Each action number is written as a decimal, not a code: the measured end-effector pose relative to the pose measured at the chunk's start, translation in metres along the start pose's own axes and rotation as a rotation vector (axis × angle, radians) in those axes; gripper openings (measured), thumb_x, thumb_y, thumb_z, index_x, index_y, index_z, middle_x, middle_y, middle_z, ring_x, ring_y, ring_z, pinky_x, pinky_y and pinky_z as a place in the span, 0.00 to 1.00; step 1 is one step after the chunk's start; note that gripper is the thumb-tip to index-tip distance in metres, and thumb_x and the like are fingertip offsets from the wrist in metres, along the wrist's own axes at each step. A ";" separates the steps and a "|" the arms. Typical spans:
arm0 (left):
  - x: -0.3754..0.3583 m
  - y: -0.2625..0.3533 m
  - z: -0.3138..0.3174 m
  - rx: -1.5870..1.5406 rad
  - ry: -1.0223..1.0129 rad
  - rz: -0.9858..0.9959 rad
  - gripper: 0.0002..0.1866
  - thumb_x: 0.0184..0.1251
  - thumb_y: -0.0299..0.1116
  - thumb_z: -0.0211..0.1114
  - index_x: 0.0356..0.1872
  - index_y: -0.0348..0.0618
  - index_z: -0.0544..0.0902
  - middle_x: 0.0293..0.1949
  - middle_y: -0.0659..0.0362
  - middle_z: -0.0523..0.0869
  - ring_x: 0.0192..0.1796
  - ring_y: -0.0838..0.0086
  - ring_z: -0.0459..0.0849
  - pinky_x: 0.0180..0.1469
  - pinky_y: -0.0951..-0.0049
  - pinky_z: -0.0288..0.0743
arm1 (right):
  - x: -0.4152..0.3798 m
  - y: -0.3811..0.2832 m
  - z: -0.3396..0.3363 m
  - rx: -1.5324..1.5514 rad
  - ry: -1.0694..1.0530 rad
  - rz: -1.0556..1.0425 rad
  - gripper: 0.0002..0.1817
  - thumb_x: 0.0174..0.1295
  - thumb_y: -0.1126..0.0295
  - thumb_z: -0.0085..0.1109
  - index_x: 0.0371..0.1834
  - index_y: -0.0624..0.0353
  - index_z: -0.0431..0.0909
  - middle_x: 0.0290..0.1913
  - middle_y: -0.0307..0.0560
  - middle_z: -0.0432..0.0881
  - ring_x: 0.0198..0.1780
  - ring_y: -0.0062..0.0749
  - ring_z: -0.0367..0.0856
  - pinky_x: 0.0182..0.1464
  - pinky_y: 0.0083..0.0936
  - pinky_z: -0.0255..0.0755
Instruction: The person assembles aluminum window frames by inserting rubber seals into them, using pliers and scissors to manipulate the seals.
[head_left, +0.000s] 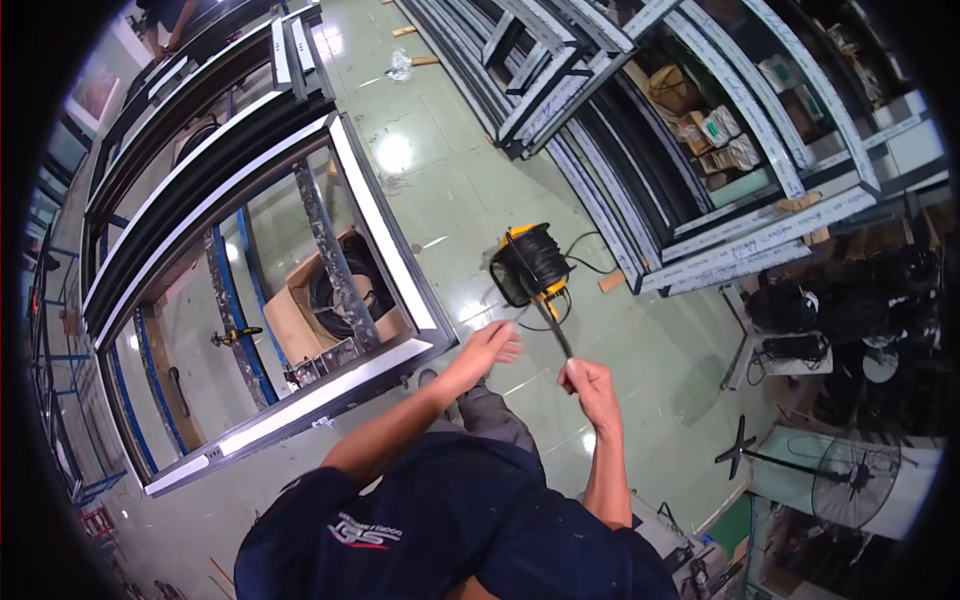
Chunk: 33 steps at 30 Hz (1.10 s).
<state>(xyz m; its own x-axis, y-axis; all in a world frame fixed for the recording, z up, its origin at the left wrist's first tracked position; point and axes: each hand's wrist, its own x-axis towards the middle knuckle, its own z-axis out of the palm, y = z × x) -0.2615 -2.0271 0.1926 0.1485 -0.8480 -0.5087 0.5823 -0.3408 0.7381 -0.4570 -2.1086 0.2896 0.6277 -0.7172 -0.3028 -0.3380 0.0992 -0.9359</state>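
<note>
Above tiled floor [455,190] | left hand [488,352] outstretched, fingers released | right hand [592,392] forward, fingers grasping dark strip [556,328]

Cable reel [538,262] between frames [378,232], fan [857,478] at right

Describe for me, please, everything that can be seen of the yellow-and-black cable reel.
The cable reel stands on the pale, glossy tiled floor. Thick windings of black cable fill it, between yellow parts that look like plastic; a black frame shows at one side. Loose cable curves out toward the stacked frames. A dark strip in the right hand overlaps its near edge; contact is unclear.
</note>
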 end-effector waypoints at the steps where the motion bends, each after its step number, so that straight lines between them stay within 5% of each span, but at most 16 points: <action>1: 0.023 -0.010 0.011 -0.208 -0.094 -0.254 0.26 0.79 0.48 0.52 0.61 0.33 0.74 0.50 0.45 0.84 0.52 0.55 0.85 0.53 0.60 0.80 | -0.014 0.006 0.007 -0.024 -0.056 -0.004 0.23 0.73 0.58 0.54 0.21 0.62 0.76 0.21 0.36 0.72 0.26 0.20 0.67 0.31 0.23 0.62; 2: 0.046 -0.022 0.017 -0.412 -0.183 -0.518 0.28 0.80 0.50 0.50 0.59 0.30 0.73 0.48 0.44 0.85 0.51 0.55 0.86 0.52 0.60 0.81 | -0.029 0.015 0.015 -0.044 -0.108 -0.002 0.22 0.72 0.58 0.56 0.22 0.63 0.77 0.21 0.37 0.72 0.25 0.20 0.67 0.31 0.24 0.63; 4: 0.083 -0.041 0.024 -0.462 -0.150 -0.658 0.27 0.80 0.52 0.48 0.50 0.31 0.74 0.39 0.47 0.85 0.39 0.61 0.86 0.42 0.64 0.82 | -0.054 0.045 0.036 -0.201 -0.312 -0.183 0.19 0.69 0.60 0.61 0.24 0.63 0.82 0.21 0.39 0.75 0.26 0.20 0.70 0.31 0.24 0.65; 6: 0.136 -0.084 -0.008 -0.773 0.074 -0.547 0.23 0.80 0.49 0.48 0.40 0.34 0.74 0.28 0.54 0.79 0.24 0.70 0.76 0.28 0.73 0.73 | -0.086 0.066 0.051 -0.316 -0.441 0.081 0.16 0.67 0.60 0.64 0.28 0.62 0.84 0.23 0.41 0.79 0.28 0.18 0.73 0.32 0.24 0.68; 8: 0.143 -0.083 -0.050 -0.481 0.162 -0.392 0.15 0.81 0.40 0.45 0.49 0.38 0.73 0.20 0.67 0.70 0.17 0.79 0.61 0.19 0.77 0.58 | -0.119 0.079 0.056 -0.297 -0.405 0.228 0.16 0.65 0.59 0.65 0.31 0.63 0.85 0.24 0.42 0.81 0.29 0.17 0.75 0.33 0.24 0.70; 12: 0.061 0.014 -0.040 -0.541 0.037 -0.406 0.12 0.82 0.36 0.42 0.48 0.39 0.72 0.17 0.72 0.57 0.15 0.83 0.51 0.17 0.77 0.46 | -0.169 0.150 0.026 -0.166 -0.085 0.337 0.20 0.62 0.53 0.68 0.33 0.63 0.85 0.23 0.44 0.83 0.28 0.22 0.78 0.32 0.28 0.72; 14: 0.048 0.017 -0.048 -0.468 -0.022 -0.325 0.13 0.83 0.38 0.43 0.48 0.40 0.72 0.17 0.71 0.57 0.15 0.83 0.52 0.17 0.77 0.47 | -0.195 0.221 -0.015 -0.464 -0.045 0.450 0.20 0.60 0.52 0.67 0.28 0.61 0.84 0.22 0.47 0.82 0.27 0.28 0.81 0.34 0.29 0.73; 18: 0.068 0.005 -0.061 -0.531 0.118 -0.213 0.13 0.81 0.40 0.48 0.44 0.41 0.75 0.19 0.67 0.66 0.19 0.76 0.64 0.23 0.72 0.62 | -0.306 0.318 -0.098 -0.799 0.022 0.795 0.18 0.49 0.57 0.60 0.34 0.59 0.86 0.40 0.60 0.86 0.46 0.57 0.84 0.50 0.47 0.78; 20: 0.085 0.007 -0.070 -0.594 0.212 -0.185 0.13 0.81 0.40 0.50 0.44 0.41 0.75 0.23 0.64 0.74 0.23 0.73 0.70 0.29 0.71 0.69 | -0.388 0.367 -0.155 -0.851 0.030 0.990 0.18 0.45 0.56 0.59 0.28 0.60 0.86 0.34 0.60 0.86 0.40 0.56 0.86 0.45 0.44 0.80; 21: 0.091 0.012 -0.067 -0.607 0.265 -0.177 0.13 0.81 0.40 0.50 0.44 0.41 0.75 0.24 0.64 0.75 0.24 0.73 0.71 0.30 0.70 0.70 | -0.443 0.391 -0.178 -1.062 0.163 0.841 0.16 0.44 0.57 0.60 0.21 0.61 0.85 0.26 0.57 0.85 0.33 0.53 0.87 0.39 0.41 0.82; 22: 0.097 0.016 -0.063 -0.621 0.317 -0.172 0.13 0.81 0.40 0.50 0.45 0.41 0.75 0.24 0.64 0.76 0.24 0.72 0.71 0.30 0.70 0.70 | -0.473 0.376 -0.205 -0.939 0.028 1.109 0.15 0.44 0.60 0.64 0.18 0.63 0.84 0.19 0.51 0.83 0.25 0.42 0.86 0.31 0.33 0.80; 24: 0.098 0.017 -0.048 -0.519 0.237 -0.247 0.15 0.82 0.40 0.48 0.49 0.39 0.75 0.21 0.68 0.69 0.19 0.79 0.63 0.23 0.76 0.62 | -0.507 0.329 -0.239 -0.574 0.077 1.422 0.20 0.48 0.54 0.67 0.32 0.63 0.87 0.25 0.51 0.86 0.29 0.40 0.87 0.37 0.34 0.81; 26: 0.089 0.018 -0.034 -0.435 -0.071 -0.275 0.16 0.82 0.40 0.46 0.51 0.38 0.75 0.19 0.70 0.64 0.16 0.82 0.58 0.19 0.79 0.55 | -0.505 0.345 -0.258 -0.477 0.076 1.239 0.21 0.48 0.52 0.69 0.30 0.62 0.86 0.21 0.46 0.84 0.24 0.34 0.84 0.32 0.32 0.79; 29: 0.052 0.038 0.045 -0.149 -0.064 -0.175 0.14 0.81 0.36 0.47 0.54 0.36 0.75 0.18 0.71 0.58 0.15 0.84 0.52 0.17 0.79 0.47 | -0.435 0.345 -0.254 -0.172 0.072 0.955 0.23 0.54 0.52 0.72 0.23 0.65 0.85 0.19 0.43 0.81 0.23 0.26 0.80 0.28 0.30 0.74; 30: 0.044 0.043 0.062 -0.083 -0.063 -0.143 0.14 0.80 0.35 0.48 0.54 0.36 0.75 0.17 0.71 0.59 0.15 0.84 0.52 0.17 0.78 0.47 | -0.369 0.287 -0.238 -0.302 -0.011 0.850 0.27 0.57 0.47 0.68 0.30 0.67 0.85 0.29 0.46 0.85 0.33 0.32 0.82 0.38 0.33 0.76; 33: 0.016 0.067 0.105 0.078 -0.081 -0.068 0.14 0.81 0.37 0.49 0.54 0.36 0.75 0.18 0.71 0.59 0.16 0.85 0.53 0.17 0.79 0.48 | -0.222 0.280 -0.179 -0.154 -0.032 0.593 0.37 0.64 0.41 0.61 0.59 0.67 0.79 0.56 0.52 0.84 0.58 0.36 0.80 0.62 0.31 0.70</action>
<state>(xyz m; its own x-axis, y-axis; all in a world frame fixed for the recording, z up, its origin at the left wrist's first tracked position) -0.3044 -2.1066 0.2803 0.0437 -0.8509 -0.5236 0.5243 -0.4265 0.7370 -0.8169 -2.0453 0.1269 0.3216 -0.5486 -0.7718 -0.7325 0.3724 -0.5699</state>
